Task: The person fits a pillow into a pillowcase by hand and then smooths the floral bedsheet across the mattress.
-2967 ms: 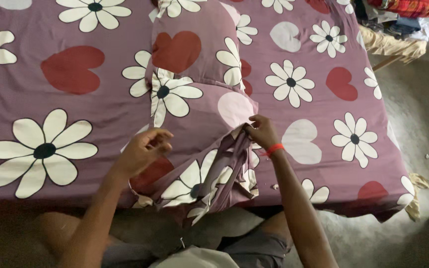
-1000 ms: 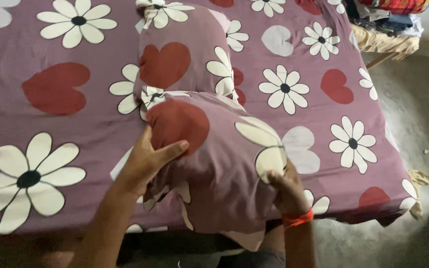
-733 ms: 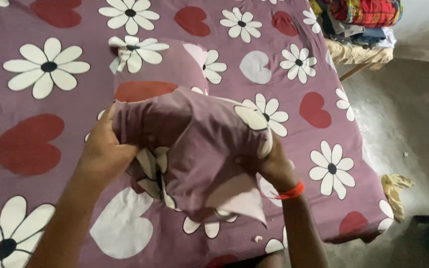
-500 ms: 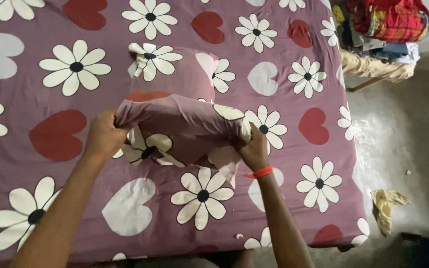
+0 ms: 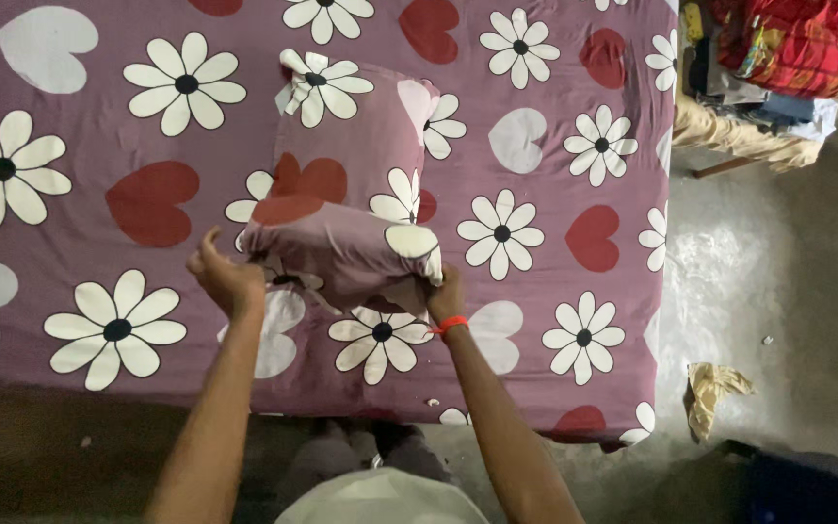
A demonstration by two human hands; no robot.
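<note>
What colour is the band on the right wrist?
Orange-red; the wrist band shows clearly in the head view, just below the right hand.

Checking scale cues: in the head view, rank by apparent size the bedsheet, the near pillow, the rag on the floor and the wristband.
1. Bedsheet
2. Near pillow
3. Rag
4. Wristband

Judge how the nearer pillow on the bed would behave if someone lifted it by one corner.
The nearer pillow would probably sag: its cover looks soft and creased where the right hand grips its corner. It seems light for its size, being raised at that end by one hand alone. It is unlikely to roll or slip, since it lies on the bedsheet against the second pillow.
</note>
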